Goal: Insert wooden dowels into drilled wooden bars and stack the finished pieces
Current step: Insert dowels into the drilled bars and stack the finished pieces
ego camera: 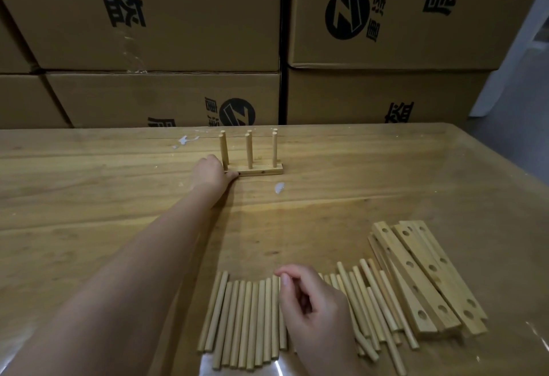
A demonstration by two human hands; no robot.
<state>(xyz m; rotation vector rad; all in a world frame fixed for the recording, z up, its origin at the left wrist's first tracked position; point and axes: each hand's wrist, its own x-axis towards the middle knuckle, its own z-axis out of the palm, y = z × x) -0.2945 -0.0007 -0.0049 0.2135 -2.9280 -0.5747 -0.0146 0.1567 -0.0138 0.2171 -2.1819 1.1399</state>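
Observation:
Far across the wooden table [89,197] stand finished pieces [261,171], bars with upright dowels [249,151] in them, one row behind another. My left hand [212,172] is stretched out and grips the left end of the front bar. Near me lies a row of loose dowels [246,316]. My right hand [309,301] hovers over that row with its fingers loosely curled; I see nothing held in it. To the right sits a heap of drilled bars [427,277].
Stacked cardboard boxes [166,96] with black print form a wall just behind the table's far edge. White smears [279,188] mark the tabletop near the finished pieces. The table's right edge [505,185] runs diagonally toward me.

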